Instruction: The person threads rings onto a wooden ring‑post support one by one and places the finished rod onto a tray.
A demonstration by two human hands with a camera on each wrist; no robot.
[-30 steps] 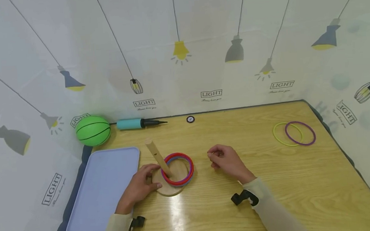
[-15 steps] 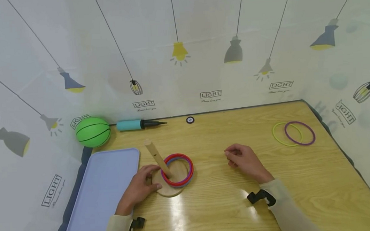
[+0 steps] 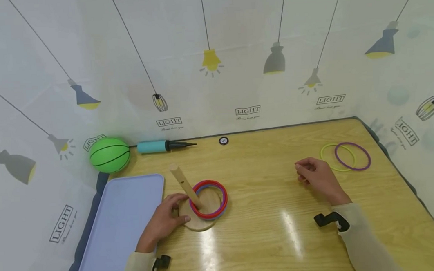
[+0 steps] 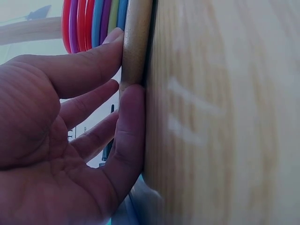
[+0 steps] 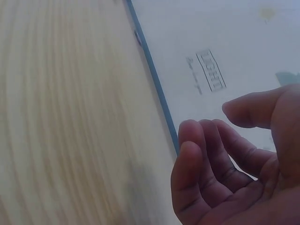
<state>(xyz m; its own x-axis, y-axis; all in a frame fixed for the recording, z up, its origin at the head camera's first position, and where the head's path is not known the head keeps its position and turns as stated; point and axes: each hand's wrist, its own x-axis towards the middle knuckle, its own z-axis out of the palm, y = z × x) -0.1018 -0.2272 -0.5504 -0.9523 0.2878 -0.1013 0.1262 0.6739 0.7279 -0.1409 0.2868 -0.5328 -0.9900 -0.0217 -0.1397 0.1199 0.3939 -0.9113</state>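
Observation:
A ring-toss stand has a round wooden base and an upright wooden peg. Several rings in red, purple, blue and green are stacked around the peg; their colours line up in the left wrist view. My left hand holds the left edge of the base, thumb and fingers curled at its rim. Over the table my right hand has loosely curled fingers with nothing between them. Just beyond it lie a yellow-green ring and a purple ring, overlapping.
A pale blue tray lies left of the stand. At the back left are a green ball and a teal hand pump. A small dark round disc sits near the wooden table's back edge, before the wall.
My right hand has moved steadily to the right, away from the stand and close to the two loose rings. My left hand and the stand have stayed in place.

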